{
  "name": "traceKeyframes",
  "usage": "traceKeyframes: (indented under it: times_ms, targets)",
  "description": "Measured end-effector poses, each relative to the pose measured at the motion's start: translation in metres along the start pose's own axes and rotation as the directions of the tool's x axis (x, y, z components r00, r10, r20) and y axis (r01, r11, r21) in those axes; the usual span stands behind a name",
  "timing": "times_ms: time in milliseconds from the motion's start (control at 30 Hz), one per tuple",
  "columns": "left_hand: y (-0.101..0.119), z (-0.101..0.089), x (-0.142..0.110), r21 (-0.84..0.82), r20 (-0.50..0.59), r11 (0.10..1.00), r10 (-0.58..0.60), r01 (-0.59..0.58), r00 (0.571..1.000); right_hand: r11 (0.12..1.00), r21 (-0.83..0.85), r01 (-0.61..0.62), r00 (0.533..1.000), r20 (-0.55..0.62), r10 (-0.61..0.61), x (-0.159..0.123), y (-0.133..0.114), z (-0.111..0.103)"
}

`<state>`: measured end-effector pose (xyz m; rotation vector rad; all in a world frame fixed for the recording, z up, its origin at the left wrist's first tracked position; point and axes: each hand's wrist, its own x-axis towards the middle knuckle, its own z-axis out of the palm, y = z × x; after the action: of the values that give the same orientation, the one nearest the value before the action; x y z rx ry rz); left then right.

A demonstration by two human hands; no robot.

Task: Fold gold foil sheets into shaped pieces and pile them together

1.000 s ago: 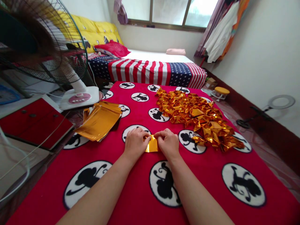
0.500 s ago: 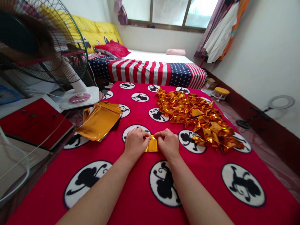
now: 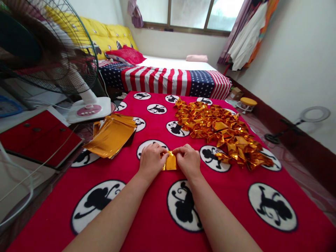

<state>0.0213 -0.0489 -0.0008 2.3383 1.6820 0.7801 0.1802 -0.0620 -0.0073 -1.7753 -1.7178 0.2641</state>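
Two bare forearms reach in over a red cloth with black monkey figures in white circles; the small gold paper lies low on the cloth, between the left hand and the right hand; both hands are narrow, thumbs and fingers pinching the paper near its far edge, one at each side, while its middle shows in the gap between them; how firmly they press, I cannot tell.

Just beyond, to the right, a heap of folded gold pieces spreads over the cloth; to the left, apart from the left hand, lies a loose stack of flat gold sheets; past that stands a fan; farther off are a yellow stool, a bed with a red pillow, and a window.
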Motion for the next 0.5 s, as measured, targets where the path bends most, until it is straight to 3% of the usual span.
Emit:
traceKeyframes:
  times_ms: [500]
  targets:
    - [-0.0003, 0.0006, -0.0002, 0.015, 0.006, 1.0, -0.005, 0.005, 1.0, 1.0, -0.002, 0.001, 1.0, 0.001, -0.001, 0.0002, -0.0001, 0.0003]
